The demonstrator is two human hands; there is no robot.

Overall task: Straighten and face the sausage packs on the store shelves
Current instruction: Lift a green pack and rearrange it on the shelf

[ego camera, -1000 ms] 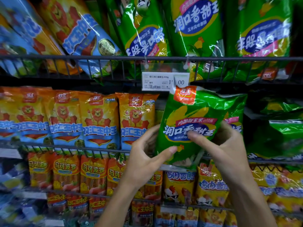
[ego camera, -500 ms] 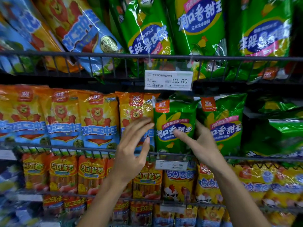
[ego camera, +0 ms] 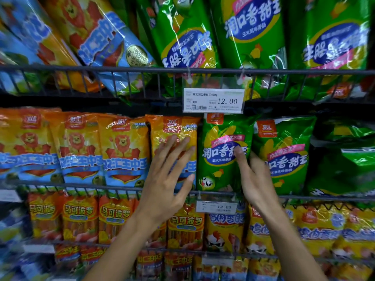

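Store shelving of dark wire [ego camera: 121, 69], three tiers in view, fronted by low rails and packed with sausage packs.

Top tier: large blue-orange and green packs, leaning, two green ones printed side upside down.

Middle tier: row of orange lion packs [ego camera: 81, 147] upright and facing out; green corn pack [ego camera: 221, 138] upright beside them, label forward, just under the price tag [ego camera: 213, 100]; second green pack [ego camera: 284, 155] touching it on the right; further green packs [ego camera: 345, 159] at far right lying slumped.

Left hand [ego camera: 168, 179]: fingers spread and straight, laid flat against the rightmost orange pack [ego camera: 174, 126].

Right hand [ego camera: 253, 177]: fingers extended, one fingertip on the green corn pack's label, nothing pinched.

Step judged in hand: squaring the green corn pack against its orange neighbour. Next move likely calls for righting the slumped green packs, lifted upright and faced forward without dislodging those already set.
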